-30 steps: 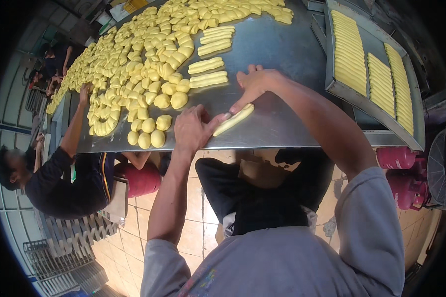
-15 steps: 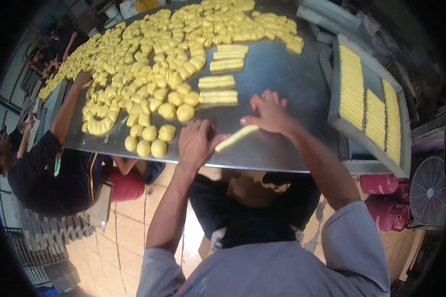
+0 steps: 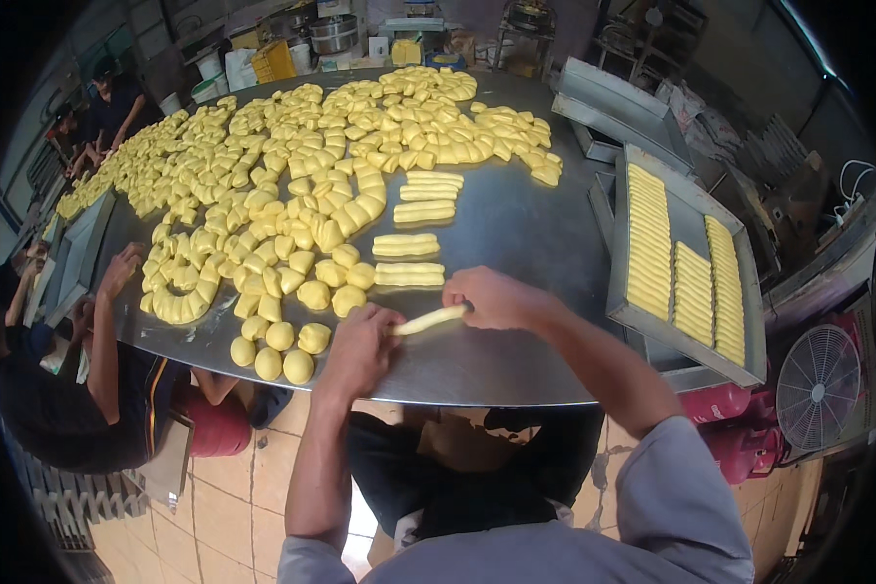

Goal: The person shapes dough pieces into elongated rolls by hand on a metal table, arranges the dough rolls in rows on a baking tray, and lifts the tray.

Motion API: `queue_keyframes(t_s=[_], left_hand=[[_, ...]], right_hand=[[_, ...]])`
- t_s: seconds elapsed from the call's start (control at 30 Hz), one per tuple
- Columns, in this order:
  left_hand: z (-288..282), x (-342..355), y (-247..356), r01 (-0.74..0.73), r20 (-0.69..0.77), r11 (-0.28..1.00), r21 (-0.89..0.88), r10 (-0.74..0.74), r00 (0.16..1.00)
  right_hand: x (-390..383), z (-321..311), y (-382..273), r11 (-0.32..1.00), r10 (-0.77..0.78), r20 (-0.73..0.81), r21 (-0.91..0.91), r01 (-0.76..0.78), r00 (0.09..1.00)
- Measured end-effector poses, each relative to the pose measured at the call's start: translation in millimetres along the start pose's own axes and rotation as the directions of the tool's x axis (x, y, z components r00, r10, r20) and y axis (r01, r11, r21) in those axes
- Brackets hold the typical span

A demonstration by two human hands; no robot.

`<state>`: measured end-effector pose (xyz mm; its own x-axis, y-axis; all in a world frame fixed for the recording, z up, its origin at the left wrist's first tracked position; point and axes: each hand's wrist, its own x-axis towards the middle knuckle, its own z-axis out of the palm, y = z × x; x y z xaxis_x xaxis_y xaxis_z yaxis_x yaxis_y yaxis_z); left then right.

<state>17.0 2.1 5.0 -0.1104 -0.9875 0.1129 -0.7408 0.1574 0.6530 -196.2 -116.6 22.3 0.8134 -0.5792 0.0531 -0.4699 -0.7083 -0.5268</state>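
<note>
A pale yellow strip of dough spans the gap between my hands, above the metal table near its front edge. My left hand has its fingers closed on the strip's left end. At the other end, the curled fingers of my right hand grip it, with the thumb hidden in part. Just beyond my hands lie finished-looking dough sticks, set side by side in small groups. Round dough balls rest to the left of my left hand.
Cut dough pieces cover much of the metal table. A metal tray with rows of dough sticks stands at the right edge, near more trays. Co-workers sit at the left. A fan and red gas cylinders stand at right.
My right hand has gone from spread fingers to a grip on the strip's right end. Both hands now hold the strip by its ends. The view has tilted up, and a co-worker's hand has drawn back.
</note>
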Motion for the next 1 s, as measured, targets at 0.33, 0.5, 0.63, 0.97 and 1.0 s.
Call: queue_keyframes(t_s=[0.33,0.5,0.63,0.97,1.0], left_hand=[[28,-23,-22,0.015,-0.650,0.999,-0.034,-0.033,0.759],[34,-30,-19,0.018,-0.712,0.999,-0.031,-0.034,0.701],[36,-33,-16,0.025,-0.707,0.998,-0.051,-0.054,0.705],[38,-28,-15,0.046,-0.709,0.992,-0.116,-0.115,0.696],[37,-25,-15,0.018,-0.718,0.991,-0.134,-0.110,0.688]], right_hand=[[98,-90,169,0.764,0.192,-0.225,-0.577,-0.289,0.955],[73,-91,239,0.522,0.466,-0.437,-0.566,-0.638,0.769],[61,-76,250,0.586,0.356,-0.552,-0.496,-0.640,0.754],[67,-131,166,0.670,0.333,-0.518,-0.458,-0.584,0.788],[65,-139,148,0.666,0.334,-0.521,-0.459,-0.588,0.785]])
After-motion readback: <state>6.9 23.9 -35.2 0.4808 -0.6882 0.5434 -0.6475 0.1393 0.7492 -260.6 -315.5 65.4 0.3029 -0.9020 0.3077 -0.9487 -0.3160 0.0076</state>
